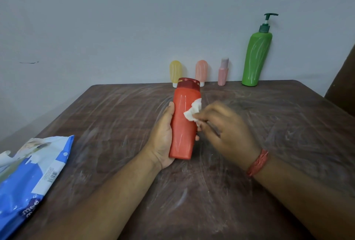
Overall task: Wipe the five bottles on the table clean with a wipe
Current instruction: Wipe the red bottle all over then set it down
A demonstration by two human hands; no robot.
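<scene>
Setting: brown table (249, 143) streaked with pale smears stood against a plain grey-blue wall (115, 18).
Bottle count: five in all, one held and four standing.
Held bottle: the red bottle (182, 124), with a darker red cap at its far end, was raised above the middle of the table and tipped slightly away from the person.
Left hand: the left hand (163, 139) was wrapped around the lower half of the red bottle, thumb along the near left side, fingertips showing past the right edge.
Right hand: the right hand (226, 126) pinched a crumpled white wipe (193, 112) between thumb and fingers, closed tight on it; a red thread band (258, 162) circled that wrist.
Wipe position: pressed against the right side of the red bottle, above the left hand's grip.
Beyond the grip, at the wall: one yellow tube (175, 73) and one peach tube (201, 72), each standing on its white cap; one small pink bottle (223, 72); one tall green pump bottle (256, 57), furthest right.
Left of the grip: one blue and white pack of wipes (32, 178) lay at the table's near left edge; its contents could not be seen.
</scene>
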